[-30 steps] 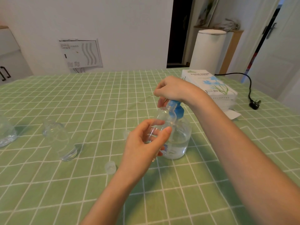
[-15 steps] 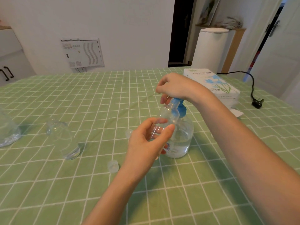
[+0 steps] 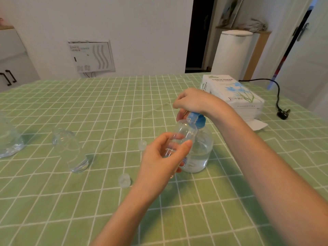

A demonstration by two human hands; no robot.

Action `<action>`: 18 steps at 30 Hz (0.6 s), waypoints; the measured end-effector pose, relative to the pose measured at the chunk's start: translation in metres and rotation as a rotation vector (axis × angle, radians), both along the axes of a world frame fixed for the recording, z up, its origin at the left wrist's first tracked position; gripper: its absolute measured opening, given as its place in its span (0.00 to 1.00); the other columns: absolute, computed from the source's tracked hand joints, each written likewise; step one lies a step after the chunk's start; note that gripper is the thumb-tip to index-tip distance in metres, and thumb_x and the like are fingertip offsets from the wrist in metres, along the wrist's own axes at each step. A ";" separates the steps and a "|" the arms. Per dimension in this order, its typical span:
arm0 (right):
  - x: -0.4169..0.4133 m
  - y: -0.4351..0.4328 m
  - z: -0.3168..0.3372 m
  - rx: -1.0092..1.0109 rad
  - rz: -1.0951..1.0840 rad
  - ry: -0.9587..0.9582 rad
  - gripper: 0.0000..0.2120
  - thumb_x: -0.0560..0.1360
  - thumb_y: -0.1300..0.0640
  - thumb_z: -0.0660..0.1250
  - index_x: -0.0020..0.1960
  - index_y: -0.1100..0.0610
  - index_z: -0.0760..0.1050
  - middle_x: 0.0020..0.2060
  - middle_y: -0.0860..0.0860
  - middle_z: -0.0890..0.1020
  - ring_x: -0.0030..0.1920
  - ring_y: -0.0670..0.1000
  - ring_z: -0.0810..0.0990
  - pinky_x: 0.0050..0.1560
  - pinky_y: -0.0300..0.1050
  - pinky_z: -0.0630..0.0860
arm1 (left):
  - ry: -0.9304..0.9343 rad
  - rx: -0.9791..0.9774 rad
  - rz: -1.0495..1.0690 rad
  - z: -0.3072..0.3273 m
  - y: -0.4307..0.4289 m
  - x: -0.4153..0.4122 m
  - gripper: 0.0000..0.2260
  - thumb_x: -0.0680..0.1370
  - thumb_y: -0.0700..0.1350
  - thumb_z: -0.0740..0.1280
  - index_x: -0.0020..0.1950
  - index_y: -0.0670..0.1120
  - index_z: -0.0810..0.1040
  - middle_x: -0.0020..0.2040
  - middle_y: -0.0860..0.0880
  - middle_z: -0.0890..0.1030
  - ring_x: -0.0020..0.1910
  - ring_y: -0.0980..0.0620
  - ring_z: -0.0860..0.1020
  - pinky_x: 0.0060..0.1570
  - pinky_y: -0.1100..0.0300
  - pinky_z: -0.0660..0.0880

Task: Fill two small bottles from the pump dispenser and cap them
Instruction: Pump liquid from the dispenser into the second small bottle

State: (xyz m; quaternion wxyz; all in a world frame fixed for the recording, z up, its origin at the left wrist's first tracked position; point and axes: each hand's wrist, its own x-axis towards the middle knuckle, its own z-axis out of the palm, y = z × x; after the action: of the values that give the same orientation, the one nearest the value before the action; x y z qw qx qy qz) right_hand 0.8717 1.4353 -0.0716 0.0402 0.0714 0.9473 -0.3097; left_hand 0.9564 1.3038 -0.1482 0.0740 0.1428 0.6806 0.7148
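Head view: we hold a small bottle (image 3: 186, 132) at the pump dispenser (image 3: 201, 151).
Our left grip (image 3: 165, 155) wraps it, tilted; our right grip (image 3: 193, 102) curls over the blue top (image 3: 200, 121).

tablecloth (image 3: 88, 107): matt woven cloth, lightly creased
held bottle (image 3: 186, 132): clear, glossy, smooth plastic
standing bottle (image 3: 69, 148): clear glossy plastic
dispenser body (image 3: 202, 150): clear glossy plastic
pump head (image 3: 199, 119): opaque smooth plastic
loose cap (image 3: 124, 180): translucent plastic
tissue pack (image 3: 236, 93): shiny film wrap

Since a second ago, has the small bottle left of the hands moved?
No. The small bottle keeps its spot beside the nearer loose cap; only the camera shifted.
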 end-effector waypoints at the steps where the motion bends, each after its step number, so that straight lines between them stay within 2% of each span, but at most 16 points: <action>1: 0.001 0.000 0.000 -0.004 -0.005 0.007 0.20 0.76 0.56 0.61 0.64 0.67 0.72 0.57 0.63 0.80 0.41 0.52 0.72 0.62 0.57 0.72 | 0.000 0.002 0.000 0.000 0.000 0.000 0.07 0.71 0.47 0.70 0.49 0.49 0.79 0.39 0.45 0.80 0.27 0.60 0.76 0.25 0.69 0.70; 3: 0.002 -0.001 0.002 -0.025 -0.015 0.035 0.20 0.76 0.57 0.61 0.63 0.68 0.73 0.53 0.63 0.82 0.40 0.53 0.73 0.61 0.58 0.73 | 0.001 0.012 0.002 0.001 0.001 0.000 0.07 0.71 0.47 0.70 0.48 0.50 0.79 0.39 0.45 0.80 0.26 0.59 0.76 0.26 0.68 0.71; 5: 0.004 -0.001 0.006 -0.054 -0.023 0.092 0.20 0.76 0.58 0.60 0.63 0.70 0.72 0.48 0.62 0.84 0.40 0.60 0.78 0.59 0.59 0.75 | 0.015 0.020 0.003 0.003 0.001 -0.001 0.06 0.71 0.47 0.70 0.48 0.51 0.80 0.38 0.46 0.81 0.26 0.59 0.76 0.26 0.68 0.72; 6: 0.005 0.000 0.009 -0.063 -0.029 0.129 0.20 0.76 0.58 0.60 0.62 0.70 0.73 0.45 0.61 0.85 0.43 0.63 0.81 0.58 0.59 0.76 | 0.023 0.021 0.004 0.004 0.001 -0.001 0.06 0.71 0.47 0.70 0.47 0.51 0.80 0.38 0.46 0.82 0.26 0.59 0.76 0.27 0.68 0.72; 10: 0.006 0.000 0.016 -0.047 -0.037 0.195 0.19 0.76 0.58 0.59 0.61 0.69 0.75 0.39 0.57 0.86 0.48 0.59 0.84 0.52 0.51 0.78 | 0.038 0.030 0.007 0.009 0.001 -0.001 0.06 0.72 0.46 0.70 0.48 0.50 0.80 0.40 0.43 0.82 0.26 0.59 0.76 0.26 0.69 0.71; 12: 0.005 0.001 0.017 -0.031 -0.028 0.176 0.19 0.77 0.57 0.58 0.61 0.69 0.75 0.39 0.56 0.86 0.45 0.57 0.84 0.52 0.50 0.78 | 0.042 0.028 0.002 0.009 0.001 -0.002 0.06 0.72 0.45 0.70 0.49 0.50 0.79 0.40 0.44 0.81 0.25 0.59 0.76 0.25 0.70 0.70; 14: 0.004 0.004 0.019 -0.035 -0.018 0.157 0.20 0.77 0.56 0.59 0.60 0.69 0.75 0.38 0.56 0.86 0.40 0.53 0.80 0.55 0.53 0.77 | 0.049 0.023 -0.002 0.009 0.001 -0.002 0.07 0.72 0.45 0.70 0.49 0.49 0.79 0.40 0.43 0.81 0.25 0.59 0.76 0.24 0.70 0.70; 16: 0.004 0.007 0.020 -0.054 -0.013 0.136 0.18 0.78 0.54 0.58 0.57 0.67 0.77 0.37 0.55 0.85 0.39 0.51 0.78 0.56 0.53 0.78 | 0.049 0.026 -0.001 0.008 0.001 -0.003 0.07 0.72 0.46 0.70 0.49 0.50 0.79 0.41 0.43 0.81 0.26 0.58 0.76 0.25 0.69 0.70; 18: 0.004 0.009 0.020 -0.058 -0.009 0.114 0.17 0.79 0.51 0.58 0.54 0.62 0.79 0.36 0.53 0.84 0.38 0.50 0.79 0.51 0.49 0.78 | 0.049 0.031 -0.001 0.007 0.001 -0.004 0.07 0.72 0.46 0.71 0.48 0.51 0.80 0.41 0.43 0.82 0.27 0.58 0.77 0.26 0.68 0.72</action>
State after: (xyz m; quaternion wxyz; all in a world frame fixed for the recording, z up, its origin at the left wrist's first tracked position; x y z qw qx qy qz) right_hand 0.8759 1.4438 -0.0514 -0.0130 0.0568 0.9384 -0.3406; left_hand 0.9528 1.3044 -0.1410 0.0556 0.1618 0.6709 0.7215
